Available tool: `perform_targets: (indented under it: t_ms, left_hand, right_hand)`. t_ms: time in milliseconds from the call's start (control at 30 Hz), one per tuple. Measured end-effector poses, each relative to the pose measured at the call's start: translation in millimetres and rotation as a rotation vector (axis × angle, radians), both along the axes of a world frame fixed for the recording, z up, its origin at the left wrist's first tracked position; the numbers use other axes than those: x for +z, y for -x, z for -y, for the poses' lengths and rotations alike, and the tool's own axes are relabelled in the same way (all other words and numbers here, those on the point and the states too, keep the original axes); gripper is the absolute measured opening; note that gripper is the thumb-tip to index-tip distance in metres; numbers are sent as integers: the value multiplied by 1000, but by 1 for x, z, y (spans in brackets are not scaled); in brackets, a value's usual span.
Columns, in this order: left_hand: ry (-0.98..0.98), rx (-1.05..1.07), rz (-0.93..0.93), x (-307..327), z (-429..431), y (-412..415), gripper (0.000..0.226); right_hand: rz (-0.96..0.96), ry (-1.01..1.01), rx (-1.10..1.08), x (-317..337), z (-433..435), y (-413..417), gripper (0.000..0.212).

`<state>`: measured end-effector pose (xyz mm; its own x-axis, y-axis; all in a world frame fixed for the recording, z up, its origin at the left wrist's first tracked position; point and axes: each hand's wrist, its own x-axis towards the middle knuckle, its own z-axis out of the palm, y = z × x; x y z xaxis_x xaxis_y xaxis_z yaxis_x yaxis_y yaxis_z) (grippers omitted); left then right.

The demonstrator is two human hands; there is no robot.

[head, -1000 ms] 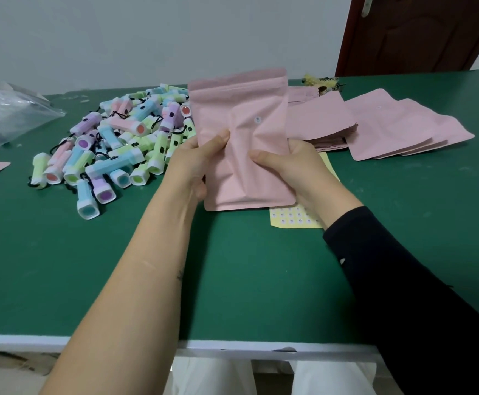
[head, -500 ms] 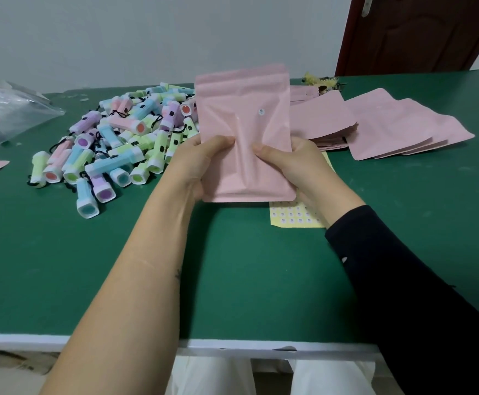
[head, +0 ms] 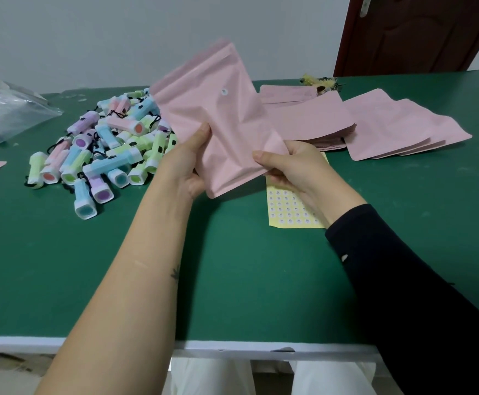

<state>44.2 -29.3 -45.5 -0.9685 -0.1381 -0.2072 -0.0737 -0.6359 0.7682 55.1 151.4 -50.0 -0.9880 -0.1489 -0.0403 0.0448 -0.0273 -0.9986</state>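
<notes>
Above the desk (head: 232,275), left grip (head: 187,166) and right grip (head: 292,169) pinch the tilted pink pouch (head: 218,118) low; it could slip onto the flashlights (head: 113,146).

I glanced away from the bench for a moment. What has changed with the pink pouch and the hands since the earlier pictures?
The pink pouch, upright before, has been lifted slightly and turned so its top leans left. The left hand and right hand still grip its lower part. The pile of torches, the stacked pouches and the sticker sheet lie unmoved on the green table.
</notes>
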Motion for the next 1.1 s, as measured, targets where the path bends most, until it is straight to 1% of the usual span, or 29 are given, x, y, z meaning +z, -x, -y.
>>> perform_targets:
  t_ms: [67, 133, 200, 267, 400, 567, 667, 800, 933, 1000, 1033, 1100]
  left_hand:
    - [-44, -20, 24, 0, -2, -1, 12]
    - [-78, -28, 35, 1, -3, -1, 14]
    - [-97, -18, 35, 1, -5, 0, 16]
    - [-112, -10, 48, 1, -6, -1, 15]
    - [-93, -10, 75, 1, -8, -2, 18]
    - [-13, -51, 60, 2, -7, -5, 15]
    - [31, -63, 26, 1, -7, -7, 14]
    - [36, -95, 12, 1, -9, -8, 20]
    - [20, -94, 19, -1, -10, -7, 24]
    - [13, -78, 25, -1, -10, -5, 23]
    - [10, -70, 25, -1, -10, -5, 22]
    - [-2, -46, 24, -2, -10, -5, 21]
  right_hand:
    - [9, 50, -38, -1, 2, 1, 16]
    - [49, 158, -57, -2, 1, 3, 20]
    - [120, 269, -11, -3, 0, 4, 18]
    - [192, 316, 42, -5, 3, 5, 19]
    - [210, 301, -15, -8, 10, 6, 27]
    - [206, 252, -62, -9, 10, 8, 23]
    - [171, 265, -95, -9, 11, 9, 25]
    - [97, 274, -175, -7, 10, 7, 14]
    - [40, 297, -245, -5, 11, 5, 27]
    - [65, 326, -232, -6, 13, 5, 28]
    - [99, 335, -199, -7, 14, 4, 26]
    - [171, 281, -124, -6, 15, 4, 18]
